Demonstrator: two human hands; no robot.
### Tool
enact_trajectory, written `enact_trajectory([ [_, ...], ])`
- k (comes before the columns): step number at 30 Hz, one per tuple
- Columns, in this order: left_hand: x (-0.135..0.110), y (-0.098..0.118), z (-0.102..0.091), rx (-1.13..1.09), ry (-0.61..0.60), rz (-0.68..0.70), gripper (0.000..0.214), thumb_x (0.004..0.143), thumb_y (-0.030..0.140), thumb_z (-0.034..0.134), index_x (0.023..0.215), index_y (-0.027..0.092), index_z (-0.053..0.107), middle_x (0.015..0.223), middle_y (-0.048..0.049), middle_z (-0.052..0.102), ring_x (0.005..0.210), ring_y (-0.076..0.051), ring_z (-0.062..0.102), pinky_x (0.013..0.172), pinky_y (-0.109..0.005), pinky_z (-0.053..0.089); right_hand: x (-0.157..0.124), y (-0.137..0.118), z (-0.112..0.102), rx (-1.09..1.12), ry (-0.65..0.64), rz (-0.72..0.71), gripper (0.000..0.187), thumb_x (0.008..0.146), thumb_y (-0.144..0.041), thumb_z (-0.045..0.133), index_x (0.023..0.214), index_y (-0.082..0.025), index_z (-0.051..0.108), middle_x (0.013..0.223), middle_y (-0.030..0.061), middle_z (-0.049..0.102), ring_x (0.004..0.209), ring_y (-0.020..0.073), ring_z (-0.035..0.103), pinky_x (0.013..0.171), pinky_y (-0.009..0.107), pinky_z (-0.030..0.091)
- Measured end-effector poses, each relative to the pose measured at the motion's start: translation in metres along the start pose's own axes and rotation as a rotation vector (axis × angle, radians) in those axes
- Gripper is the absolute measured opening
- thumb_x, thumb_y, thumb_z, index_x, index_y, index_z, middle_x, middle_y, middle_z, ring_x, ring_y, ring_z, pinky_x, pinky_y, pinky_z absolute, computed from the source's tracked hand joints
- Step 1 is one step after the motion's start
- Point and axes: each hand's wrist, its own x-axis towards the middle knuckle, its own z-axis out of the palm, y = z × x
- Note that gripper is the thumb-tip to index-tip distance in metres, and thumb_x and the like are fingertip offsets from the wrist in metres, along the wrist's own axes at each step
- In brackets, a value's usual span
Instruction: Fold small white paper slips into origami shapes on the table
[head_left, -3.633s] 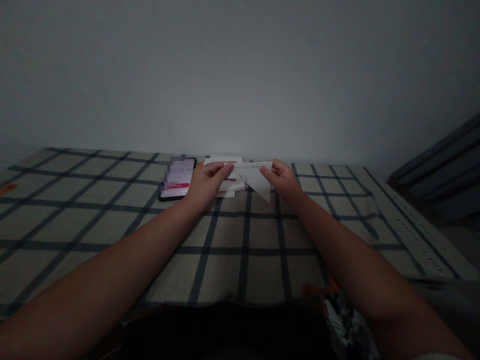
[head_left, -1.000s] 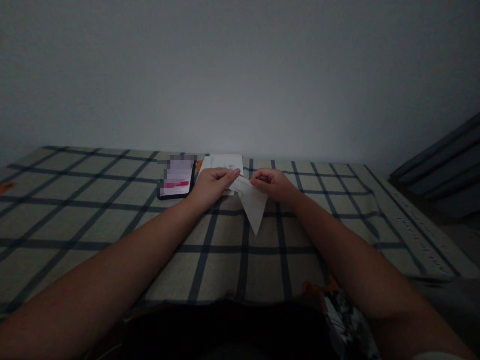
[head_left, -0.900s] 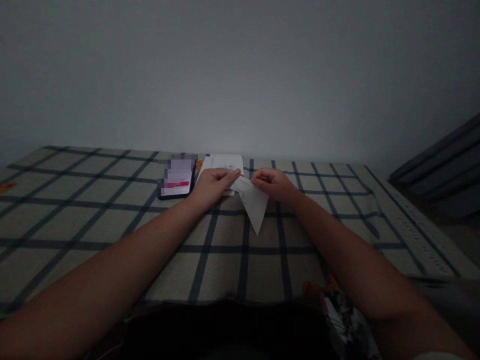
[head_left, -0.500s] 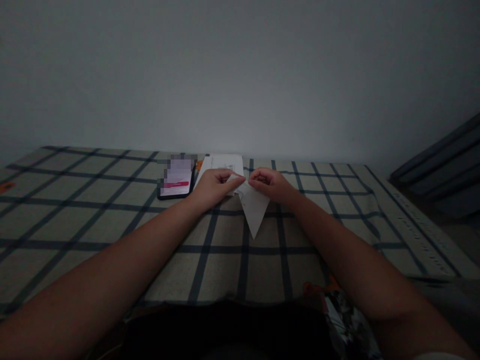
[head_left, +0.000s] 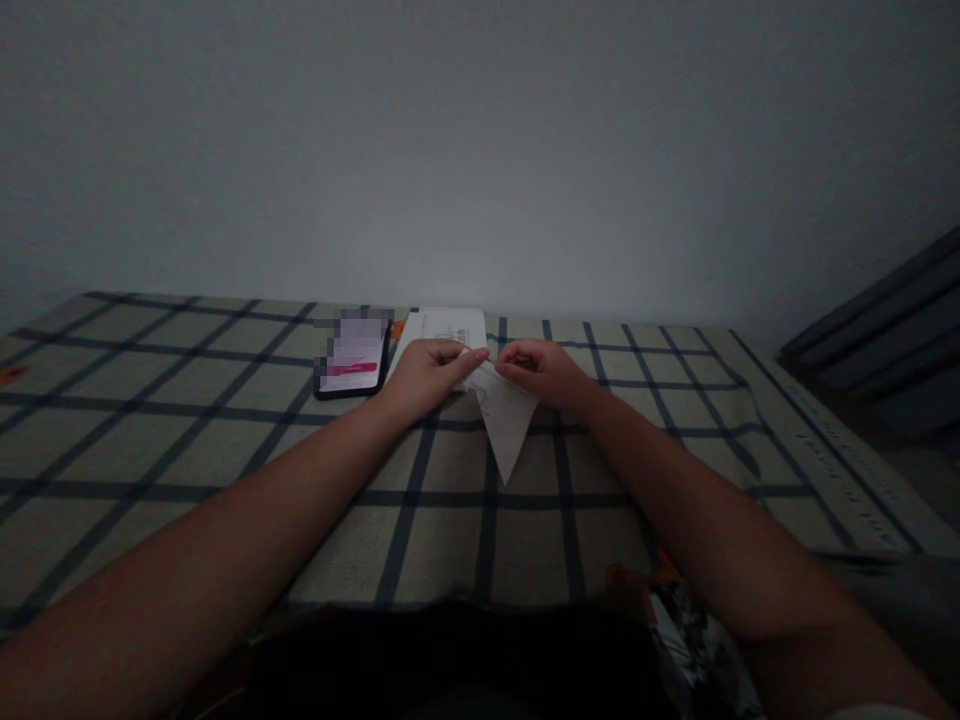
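A folded white paper hangs point down between both hands, its tip close to the checked cloth. My left hand pinches its upper left edge with finger and thumb. My right hand pinches the upper right edge, fingers curled. The two hands nearly touch over the paper's top. Behind them a sheet of white paper lies flat on the cloth.
A phone with a lit screen lies left of my left hand. A plain wall rises just behind the cloth. Dark slatted furniture stands at the right. A small orange thing lies at the far left edge.
The paper has turned from a wide shape held up between spread hands to a narrow point hanging down. Both hands have drawn together and dropped a little.
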Motion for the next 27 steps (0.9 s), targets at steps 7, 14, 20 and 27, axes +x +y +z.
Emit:
enact_trajectory([
  [7,0.000,-0.003,0.001,-0.031,-0.003,-0.022,0.045,0.079,0.058,0.065,0.066,0.015,0.070,0.057,0.0001,0.057,0.055,-0.012,0.048,0.052,-0.024,0.032,0.000,-0.001,0.000,0.022,0.013,0.015,0.027,0.080,-0.040,0.066,0.084,-0.014,0.063,0.071,-0.0005,0.057,0.061,0.0092,0.047,0.055,0.023,0.035],
  [14,0.003,-0.012,0.005,-0.349,-0.066,-0.134,0.047,0.081,0.060,0.062,0.080,0.016,0.076,0.077,-0.0064,0.072,0.068,-0.016,0.062,0.062,-0.026,0.047,0.000,0.000,0.000,-0.029,0.027,-0.002,0.025,0.080,-0.041,0.065,0.082,-0.015,0.062,0.072,0.0009,0.059,0.064,0.0106,0.051,0.058,0.024,0.039],
  [20,0.001,-0.007,0.004,-0.157,-0.099,-0.111,0.041,0.077,0.055,0.068,0.076,0.015,0.074,0.071,-0.0059,0.070,0.062,-0.015,0.060,0.058,-0.024,0.046,0.001,0.002,0.000,-0.015,0.067,-0.003,0.025,0.079,-0.040,0.066,0.081,-0.016,0.061,0.072,0.0006,0.060,0.064,0.0107,0.051,0.059,0.024,0.040],
  [27,0.001,-0.005,0.002,-0.115,-0.073,-0.036,0.040,0.080,0.053,0.066,0.071,0.015,0.070,0.068,-0.0039,0.067,0.061,-0.013,0.058,0.055,-0.023,0.043,0.000,-0.001,-0.002,-0.031,0.039,0.017,0.029,0.081,-0.044,0.064,0.083,-0.015,0.062,0.072,0.0004,0.058,0.063,0.0104,0.050,0.054,0.023,0.036],
])
